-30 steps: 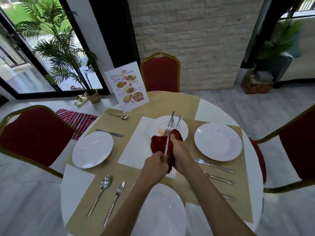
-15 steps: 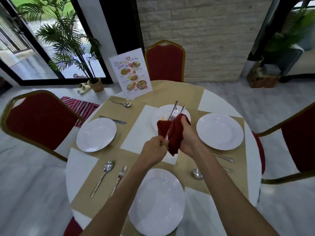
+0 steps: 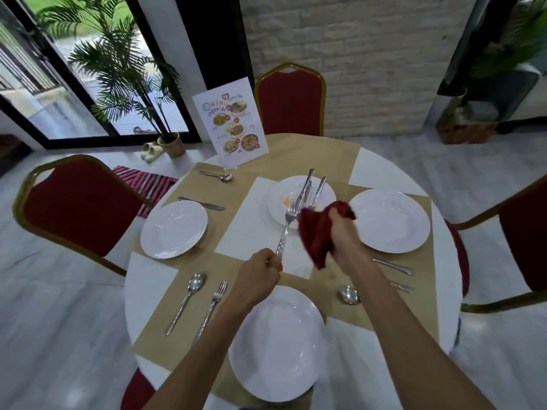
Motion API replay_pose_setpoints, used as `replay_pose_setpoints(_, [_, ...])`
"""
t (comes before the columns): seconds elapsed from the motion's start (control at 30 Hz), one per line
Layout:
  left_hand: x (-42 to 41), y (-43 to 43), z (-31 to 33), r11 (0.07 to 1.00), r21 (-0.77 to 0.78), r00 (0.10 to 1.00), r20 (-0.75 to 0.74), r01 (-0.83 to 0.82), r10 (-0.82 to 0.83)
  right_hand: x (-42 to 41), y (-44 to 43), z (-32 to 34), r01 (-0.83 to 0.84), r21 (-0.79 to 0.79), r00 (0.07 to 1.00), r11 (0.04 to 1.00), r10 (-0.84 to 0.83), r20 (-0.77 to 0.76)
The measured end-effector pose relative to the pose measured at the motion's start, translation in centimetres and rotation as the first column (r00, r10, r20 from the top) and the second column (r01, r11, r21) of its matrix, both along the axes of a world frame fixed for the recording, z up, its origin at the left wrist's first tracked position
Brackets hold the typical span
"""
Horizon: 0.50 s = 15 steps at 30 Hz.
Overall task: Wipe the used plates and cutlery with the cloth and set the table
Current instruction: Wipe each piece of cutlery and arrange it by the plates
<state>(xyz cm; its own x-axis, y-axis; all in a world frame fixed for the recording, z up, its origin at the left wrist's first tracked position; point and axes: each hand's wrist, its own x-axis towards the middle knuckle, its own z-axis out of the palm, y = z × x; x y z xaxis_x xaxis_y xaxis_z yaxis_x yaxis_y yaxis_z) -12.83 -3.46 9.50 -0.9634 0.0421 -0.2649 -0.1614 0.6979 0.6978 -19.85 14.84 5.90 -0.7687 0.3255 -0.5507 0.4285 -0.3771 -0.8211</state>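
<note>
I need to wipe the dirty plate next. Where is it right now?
In the head view, the round white plate with orange smears sits at the table's far centre, before the standing menu card, with cutlery lying on it, just beyond the dark red cloth.

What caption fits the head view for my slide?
Left hand holds a fork, right hand a red cloth, above the used plate.

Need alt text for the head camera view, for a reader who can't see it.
Over a round table, the left hand holds a fork by its handle while the right hand grips a dark red cloth beside its tines. Behind them, a smeared plate holds more cutlery; three clean white plates sit at other places.
</note>
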Motion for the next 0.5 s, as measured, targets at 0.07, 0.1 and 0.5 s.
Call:
replay_pose_setpoints(0.07, [-0.5,1.0,-0.4,0.994,-0.059,0.995,0.015,0.095,-0.094,2.4,-3.2,1.1,-0.146,-0.035,0.988,0.989,0.144,-0.062])
replay_pose_setpoints(0.1, [-0.5,1.5,-0.6,0.983,-0.084,0.986,0.063,0.162,-0.157,3.0,-4.3,1.2,-0.182,-0.006,0.980,0.983,0.181,-0.087])
replay_pose_setpoints(0.5, [-5.0,1.0,0.6,0.963,0.237,0.988,-0.053,-0.130,0.147,6.2,-5.6,2.7,-0.460,0.206,0.842,0.864,0.498,-0.207])
